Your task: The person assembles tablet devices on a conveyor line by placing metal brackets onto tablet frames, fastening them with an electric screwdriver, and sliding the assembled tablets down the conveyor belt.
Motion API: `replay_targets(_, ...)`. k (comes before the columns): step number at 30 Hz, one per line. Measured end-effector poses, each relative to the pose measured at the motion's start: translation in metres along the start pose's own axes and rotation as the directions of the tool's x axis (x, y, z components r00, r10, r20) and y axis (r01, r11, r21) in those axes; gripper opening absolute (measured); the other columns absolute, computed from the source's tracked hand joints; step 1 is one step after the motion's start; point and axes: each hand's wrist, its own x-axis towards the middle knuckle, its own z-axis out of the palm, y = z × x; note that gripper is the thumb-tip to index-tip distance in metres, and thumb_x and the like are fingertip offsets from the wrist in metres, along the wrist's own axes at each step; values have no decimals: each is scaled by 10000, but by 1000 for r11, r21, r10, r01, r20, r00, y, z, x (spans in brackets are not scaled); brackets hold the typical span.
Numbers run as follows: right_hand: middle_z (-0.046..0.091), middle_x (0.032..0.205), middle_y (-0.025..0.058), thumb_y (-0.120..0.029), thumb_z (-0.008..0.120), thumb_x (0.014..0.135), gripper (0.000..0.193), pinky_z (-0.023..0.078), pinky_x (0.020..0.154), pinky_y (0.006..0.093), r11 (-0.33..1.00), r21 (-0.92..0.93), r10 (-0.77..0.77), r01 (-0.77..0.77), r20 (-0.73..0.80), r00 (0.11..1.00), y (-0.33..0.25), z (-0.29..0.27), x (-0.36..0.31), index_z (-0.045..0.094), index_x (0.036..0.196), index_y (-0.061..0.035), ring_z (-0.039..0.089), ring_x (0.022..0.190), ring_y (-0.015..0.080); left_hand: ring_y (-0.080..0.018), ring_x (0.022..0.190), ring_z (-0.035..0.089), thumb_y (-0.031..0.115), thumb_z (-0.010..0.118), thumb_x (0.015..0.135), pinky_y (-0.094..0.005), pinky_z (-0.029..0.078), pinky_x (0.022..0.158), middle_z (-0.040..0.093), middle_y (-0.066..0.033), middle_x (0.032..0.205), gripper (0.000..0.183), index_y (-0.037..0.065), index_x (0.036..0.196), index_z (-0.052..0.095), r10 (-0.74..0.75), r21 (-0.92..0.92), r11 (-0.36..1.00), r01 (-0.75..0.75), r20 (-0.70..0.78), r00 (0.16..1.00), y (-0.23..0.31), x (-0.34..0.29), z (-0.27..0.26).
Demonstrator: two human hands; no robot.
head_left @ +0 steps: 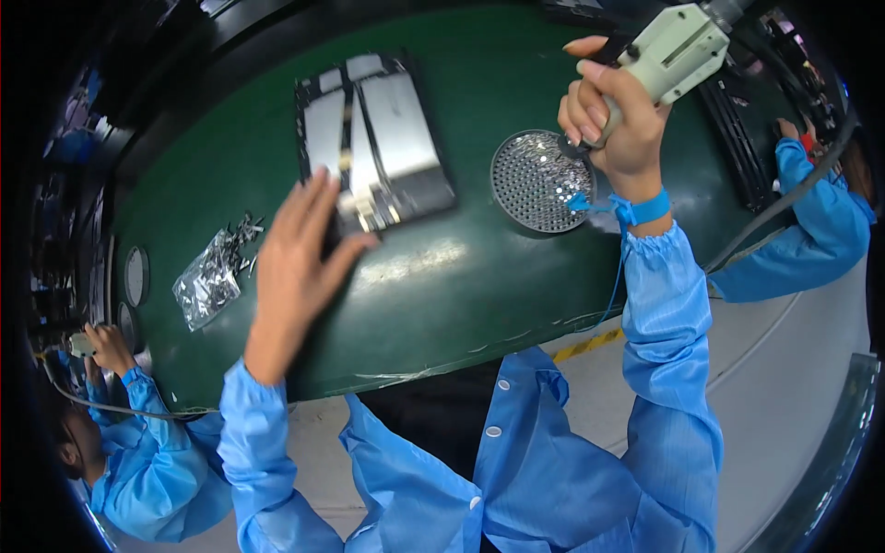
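An opened tablet [401, 124] with silver battery panels and a black frame lies on the green tabletop. My left hand [297, 253] has its fingers stretched out, the tips at the tablet's lower left corner. My right hand [619, 120] is wrapped round the grip of a pale green electric screwdriver [678, 55], held over the right side of the table. Its lower end points toward a round perforated screw tray [535, 198] with shiny screws in it; whether the tip touches them cannot be made out. A blue wrist strap [645, 208] circles my right wrist.
Left of my left hand lies a clear plastic bag [208, 284] with small dark parts spilling out. Black panels [737, 152] and a grey cable [797, 189] are at the right. Co-workers in blue sleeves [797, 253] sit at both sides. The green table's [415, 318] near edge curves before me.
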Motion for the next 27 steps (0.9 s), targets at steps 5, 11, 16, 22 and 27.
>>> replay_targets(5,413,495,17,-31,578,833,182,382,386,292,997,69,43,-41,-35,998,-3,-15,-5,621,957,94,409,373,108,-395,1135,599,324,696,877,-411,505,938,580,-203,1312,430,127,1256,646,-21,-1,1000,21,-133,991,-75,94,38)
replay_targets(11,444,520,23,-16,581,854,176,393,383,276,964,218,137,-151,76,988,2,-9,-19,609,991,92,426,386,100,-386,1193,567,323,616,947,-408,468,992,532,-196,1378,386,136,1285,626,-119,-73,991,108,-170,978,-128,157,80)
replay_targets(16,411,491,19,-65,513,865,241,380,389,278,980,39,183,-195,207,961,3,5,-28,568,1036,96,372,378,94,-390,1286,488,348,557,983,-422,425,1043,453,-180,1458,432,139,1361,560,-175,-75,983,167,-106,979,-133,146,84)
replay_targets(22,423,496,13,-76,544,868,225,381,393,272,983,-24,184,-182,186,965,3,3,-33,575,1009,96,384,384,90,-373,1278,487,152,672,889,-507,354,1096,534,-173,1339,296,89,1179,662,148,68,988,-136,-209,967,-38,72,49)
replay_targets(27,410,490,10,-74,533,864,227,381,386,274,990,-14,143,-142,183,973,8,-2,-35,569,1006,99,376,379,90,-340,1176,570,71,674,858,-493,420,1047,600,-160,1240,188,63,1041,718,88,8,996,-87,-168,982,-12,22,28)
